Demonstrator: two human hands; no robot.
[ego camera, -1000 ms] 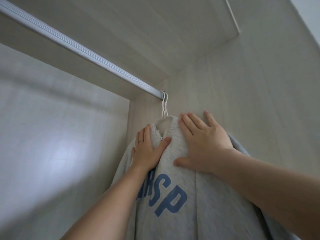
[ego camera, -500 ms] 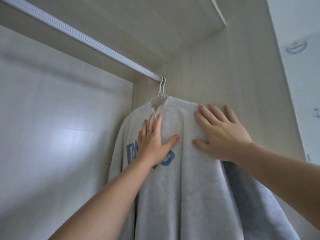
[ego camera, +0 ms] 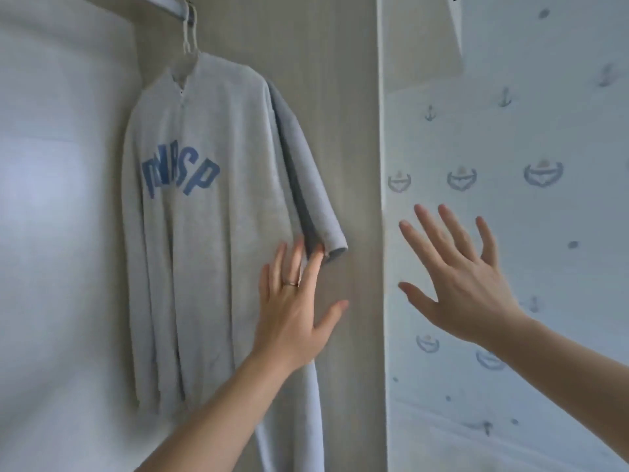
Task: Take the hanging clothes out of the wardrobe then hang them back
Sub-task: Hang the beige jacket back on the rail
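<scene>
Head view: the grey garment [ego camera: 211,233] with blue letters hangs inside the wardrobe on a white hanger [ego camera: 189,46], and the hook of the hanger sits over the rail [ego camera: 163,3] at the top edge of the picture. The long axis of the garment is vertical, from the hook down past the lower edge of the picture. Its short sleeve [ego camera: 306,185] falls along the wardrobe side panel [ego camera: 340,97].

The left hand [ego camera: 292,311] is wide, with straight spread fingers, and it holds nothing. Its fingertips lie at the right edge of the garment, just under the cuff of the sleeve; I cannot tell if they really press the cloth. The right hand [ego camera: 466,287] is also wide and empty. It is well apart from the garment, to the right of the side panel, in front of the wall with anchor print [ego camera: 510,131].

So the garment lies up and to the left of both hands, and the left hand is clearly the nearer one. The hook is high above both. By my judgement, this piece is hung in its place, and any new lift must begin with a reach up to the hanger, not at the sleeve.
</scene>
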